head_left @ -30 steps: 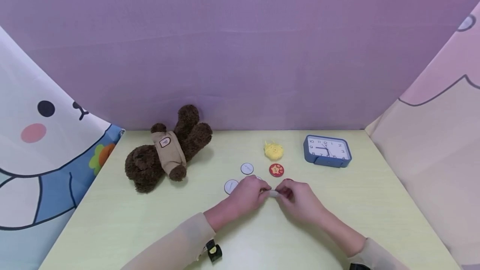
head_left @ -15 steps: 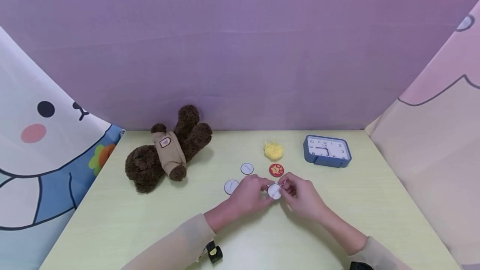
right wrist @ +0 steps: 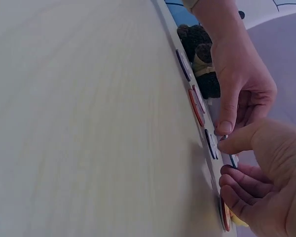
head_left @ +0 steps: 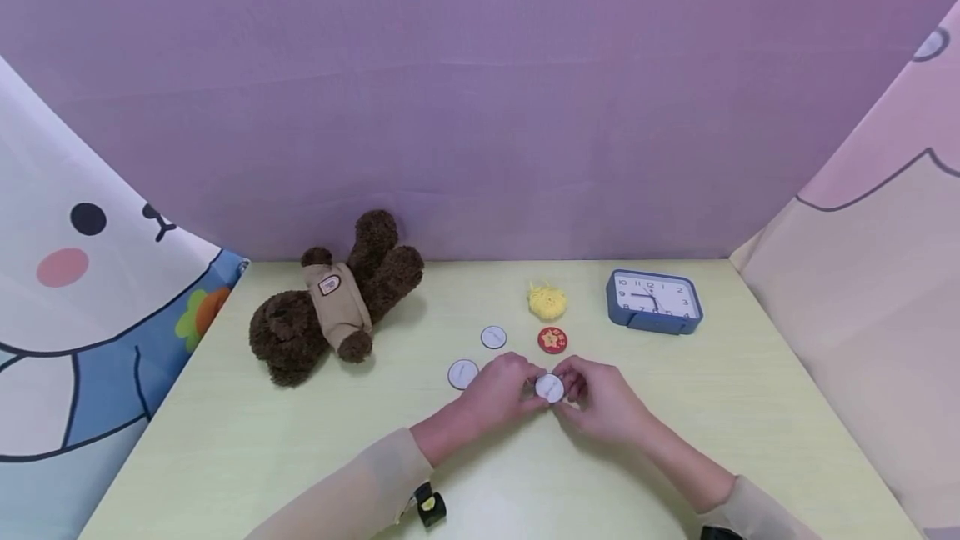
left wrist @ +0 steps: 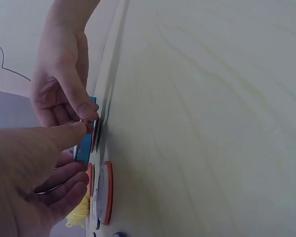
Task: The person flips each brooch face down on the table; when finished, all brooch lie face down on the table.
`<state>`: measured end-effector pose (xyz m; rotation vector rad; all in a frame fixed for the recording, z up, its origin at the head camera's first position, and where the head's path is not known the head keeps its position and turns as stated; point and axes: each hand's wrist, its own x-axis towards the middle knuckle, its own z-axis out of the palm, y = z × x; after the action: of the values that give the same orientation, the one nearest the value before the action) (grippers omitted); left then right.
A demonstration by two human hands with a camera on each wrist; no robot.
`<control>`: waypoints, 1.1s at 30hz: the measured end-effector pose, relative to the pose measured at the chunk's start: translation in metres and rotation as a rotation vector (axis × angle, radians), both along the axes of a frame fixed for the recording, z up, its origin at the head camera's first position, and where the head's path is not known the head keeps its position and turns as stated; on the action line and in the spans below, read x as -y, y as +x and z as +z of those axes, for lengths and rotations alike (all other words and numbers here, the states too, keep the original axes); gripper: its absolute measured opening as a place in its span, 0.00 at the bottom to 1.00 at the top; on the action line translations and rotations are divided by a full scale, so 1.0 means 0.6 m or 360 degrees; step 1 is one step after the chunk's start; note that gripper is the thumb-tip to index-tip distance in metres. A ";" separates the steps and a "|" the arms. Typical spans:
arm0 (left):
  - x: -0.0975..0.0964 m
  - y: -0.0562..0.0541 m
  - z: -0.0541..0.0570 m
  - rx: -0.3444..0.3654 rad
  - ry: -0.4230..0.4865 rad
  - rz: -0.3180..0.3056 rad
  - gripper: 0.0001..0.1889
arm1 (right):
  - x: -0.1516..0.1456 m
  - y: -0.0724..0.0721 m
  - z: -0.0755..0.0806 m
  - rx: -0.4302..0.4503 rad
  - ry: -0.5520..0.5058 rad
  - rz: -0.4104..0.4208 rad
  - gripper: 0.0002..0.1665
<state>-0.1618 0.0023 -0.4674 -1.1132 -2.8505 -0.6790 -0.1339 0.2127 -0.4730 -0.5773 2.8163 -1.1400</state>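
Between my two hands, just above the table, is a small round pin badge (head_left: 550,388), its white back facing up in the head view. My left hand (head_left: 491,392) pinches its left edge with thumb and fingers. From the other side, my right hand (head_left: 606,403) grips the right edge with its thumb and index finger. In the right wrist view the badge (right wrist: 233,159) shows as a thin, nearly edge-on disc, partly covered by fingers. A red pin badge (head_left: 552,340) with a yellow star lies behind the hands. Two white-backed badges (head_left: 462,373) lie left of it.
A fuzzy yellow toy (head_left: 547,302) sits behind the red badge. At the back right stands a blue alarm clock (head_left: 654,303); a brown teddy bear (head_left: 341,307) lies at the back left. A purple cloth (head_left: 480,107) closes off the table's far edge.
The pin badge was seen nearly edge-on between the fingertips; it has been turned so its white back faces up. Both hands have stayed in almost the same place.
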 end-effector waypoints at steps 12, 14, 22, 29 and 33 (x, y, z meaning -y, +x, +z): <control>-0.002 -0.001 -0.015 0.0017 -0.0157 0.0012 0.14 | 0.010 0.004 -0.015 -0.0149 0.0099 0.0013 0.16; -0.002 -0.002 -0.016 0.0019 -0.0162 0.0013 0.14 | 0.011 0.005 -0.014 -0.0160 0.0104 0.0008 0.16; -0.004 -0.007 -0.012 0.0093 -0.0170 0.0010 0.13 | 0.006 0.000 -0.002 -0.0035 0.0155 -0.0032 0.16; -0.026 -0.024 0.003 0.0121 -0.0086 0.0049 0.17 | -0.035 -0.027 0.025 -0.0105 0.0237 -0.0179 0.18; -0.051 -0.036 0.000 0.0125 -0.0039 0.0101 0.18 | -0.058 -0.038 0.023 -0.0096 0.0312 -0.0185 0.23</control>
<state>-0.1834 0.0329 -0.4672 -1.0166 -2.9533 -0.7013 -0.1566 0.2474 -0.4594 -0.4449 3.0015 -0.8599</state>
